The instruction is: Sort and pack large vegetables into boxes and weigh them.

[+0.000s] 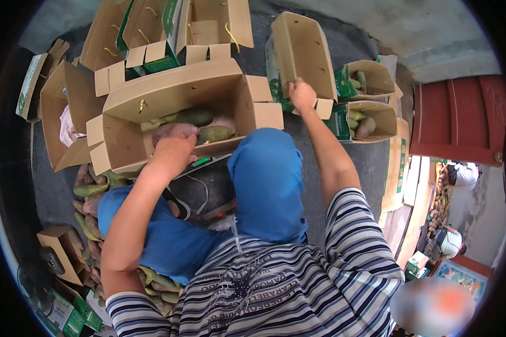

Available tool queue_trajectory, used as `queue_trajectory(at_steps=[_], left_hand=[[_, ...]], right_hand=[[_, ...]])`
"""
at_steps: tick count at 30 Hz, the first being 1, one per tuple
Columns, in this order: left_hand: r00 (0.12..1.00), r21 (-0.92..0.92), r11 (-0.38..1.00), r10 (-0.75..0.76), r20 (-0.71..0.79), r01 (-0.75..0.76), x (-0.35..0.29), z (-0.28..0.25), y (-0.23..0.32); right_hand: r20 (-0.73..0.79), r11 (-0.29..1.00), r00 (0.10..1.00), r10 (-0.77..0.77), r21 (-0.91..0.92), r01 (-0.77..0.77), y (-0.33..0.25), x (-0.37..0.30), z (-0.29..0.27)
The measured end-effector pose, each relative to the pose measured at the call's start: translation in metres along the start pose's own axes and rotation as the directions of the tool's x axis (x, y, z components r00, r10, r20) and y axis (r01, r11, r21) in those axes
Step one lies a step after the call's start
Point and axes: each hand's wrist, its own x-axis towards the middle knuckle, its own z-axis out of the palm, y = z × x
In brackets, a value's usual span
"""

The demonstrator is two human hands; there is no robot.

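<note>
In front of me an open cardboard box (pixel 177 84) holds several large green and pinkish radishes. My left hand (pixel 176 153) reaches over its near wall, with the fingers closed around a pinkish radish (pixel 177 131). Beside that radish lie two green ones, a nearer radish (pixel 215 133) and a farther radish (pixel 194 117). To the right, my right hand (pixel 302 95) grips the near edge of a tall, narrow cardboard box (pixel 306 48), which is tilted with its open side toward me.
Small boxes of radishes (pixel 365 126) stand at right. Open boxes (pixel 208 31) line the back, and one with pink plastic (pixel 67 121) stands left. Loose radishes (pixel 90 191) are heaped beside my left leg. A device with a green display (pixel 200 162) sits below the box. Other people (pixel 448 242) are far right.
</note>
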Motion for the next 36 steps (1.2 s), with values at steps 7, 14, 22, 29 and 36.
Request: queue_trajectory(at_steps=[7,14,22,29,36], left_hand=[[1.000,0.030,1.000,0.001,-0.017,-0.001,-0.002,0.003,0.002],[0.999,0.106,0.994,-0.041,0.025,0.039,-0.001,0.001,0.013],[0.996,0.113,0.992,-0.059,0.064,0.051,0.000,0.001,0.015],[0.995,0.074,0.997,-0.028,0.096,0.020,-0.003,-0.008,0.011],[0.998,0.077,0.996,-0.038,0.042,0.035,0.002,-0.003,0.013]], right_hand=[[-0.139,0.999,0.990,-0.017,0.032,0.022,-0.038,0.078,-0.039],[0.019,0.997,1.000,-0.025,0.069,0.024,-0.099,0.144,-0.002],[0.289,0.972,0.942,-0.174,0.202,0.118,-0.106,0.113,0.022],[-0.264,0.874,0.938,-0.224,0.372,0.314,-0.083,0.061,-0.006],[-0.341,0.958,0.934,-0.103,0.218,0.185,0.023,-0.058,-0.056]])
